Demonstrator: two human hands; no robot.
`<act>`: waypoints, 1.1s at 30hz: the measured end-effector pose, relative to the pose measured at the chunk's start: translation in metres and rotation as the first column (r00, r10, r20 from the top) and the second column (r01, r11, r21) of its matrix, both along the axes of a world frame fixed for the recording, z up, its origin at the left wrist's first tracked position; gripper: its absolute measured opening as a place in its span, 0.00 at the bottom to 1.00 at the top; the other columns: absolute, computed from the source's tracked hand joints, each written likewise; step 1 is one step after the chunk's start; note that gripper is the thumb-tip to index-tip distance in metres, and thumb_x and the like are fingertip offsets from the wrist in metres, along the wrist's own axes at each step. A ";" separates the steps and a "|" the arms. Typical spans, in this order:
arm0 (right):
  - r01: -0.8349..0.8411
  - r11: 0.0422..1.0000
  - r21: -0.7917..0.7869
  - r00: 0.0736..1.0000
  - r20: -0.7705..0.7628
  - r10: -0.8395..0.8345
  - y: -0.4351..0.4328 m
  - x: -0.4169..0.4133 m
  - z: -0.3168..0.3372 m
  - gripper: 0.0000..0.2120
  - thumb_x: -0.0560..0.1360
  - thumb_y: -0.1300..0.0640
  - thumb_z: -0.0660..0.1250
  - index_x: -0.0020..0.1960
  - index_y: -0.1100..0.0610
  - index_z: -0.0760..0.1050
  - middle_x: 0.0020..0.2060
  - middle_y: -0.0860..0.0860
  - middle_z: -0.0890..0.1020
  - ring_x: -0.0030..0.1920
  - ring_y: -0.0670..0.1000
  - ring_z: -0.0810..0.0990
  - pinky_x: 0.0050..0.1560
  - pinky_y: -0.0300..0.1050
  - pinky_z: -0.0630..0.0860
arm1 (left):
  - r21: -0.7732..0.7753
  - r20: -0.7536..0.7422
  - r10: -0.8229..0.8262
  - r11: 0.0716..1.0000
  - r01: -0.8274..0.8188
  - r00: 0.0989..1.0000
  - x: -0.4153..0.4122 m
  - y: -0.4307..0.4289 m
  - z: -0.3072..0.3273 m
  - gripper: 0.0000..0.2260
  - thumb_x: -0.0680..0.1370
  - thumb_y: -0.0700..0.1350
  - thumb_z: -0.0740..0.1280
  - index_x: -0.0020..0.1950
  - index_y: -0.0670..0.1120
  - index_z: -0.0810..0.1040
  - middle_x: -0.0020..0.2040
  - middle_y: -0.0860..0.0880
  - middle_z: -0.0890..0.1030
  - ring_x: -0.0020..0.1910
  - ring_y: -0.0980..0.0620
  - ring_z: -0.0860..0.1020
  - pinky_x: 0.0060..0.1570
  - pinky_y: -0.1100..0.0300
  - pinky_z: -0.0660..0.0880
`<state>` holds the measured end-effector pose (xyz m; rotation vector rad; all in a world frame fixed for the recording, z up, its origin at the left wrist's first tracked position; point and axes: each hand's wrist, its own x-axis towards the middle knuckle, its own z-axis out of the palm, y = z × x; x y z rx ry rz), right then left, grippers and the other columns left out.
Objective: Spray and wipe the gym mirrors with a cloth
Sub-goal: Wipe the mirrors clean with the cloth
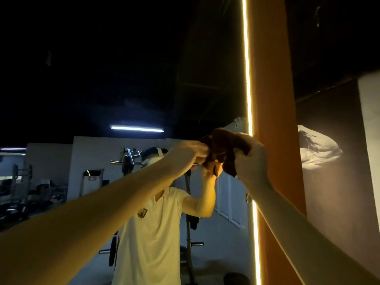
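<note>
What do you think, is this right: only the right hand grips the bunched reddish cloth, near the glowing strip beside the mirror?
No. The head view shows both the left hand and the right hand gripping the bunched reddish cloth, near the glowing strip beside the mirror.

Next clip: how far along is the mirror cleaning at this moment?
Done: nothing provable. The mirror shows no droplets or wipe marks in this dim view. In hand: the left hand and right hand both grip a bunched dark cloth, held up close to the glass beside the lit strip; whether it touches the glass is unclear. Left: probably the wiping itself, judging by the cloth not yet spread flat.
</note>
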<state>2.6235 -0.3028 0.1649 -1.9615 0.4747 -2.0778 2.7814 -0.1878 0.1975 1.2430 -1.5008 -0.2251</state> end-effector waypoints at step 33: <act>0.381 0.911 -0.159 0.924 0.110 -0.367 0.010 0.173 0.065 0.26 0.85 0.54 0.57 0.83 0.51 0.60 0.84 0.55 0.51 0.83 0.58 0.48 0.81 0.60 0.52 | -0.835 0.229 0.969 0.245 -0.492 0.094 0.218 0.035 -0.034 0.31 0.85 0.53 0.54 0.83 0.35 0.56 0.83 0.35 0.58 0.84 0.39 0.54 0.81 0.36 0.54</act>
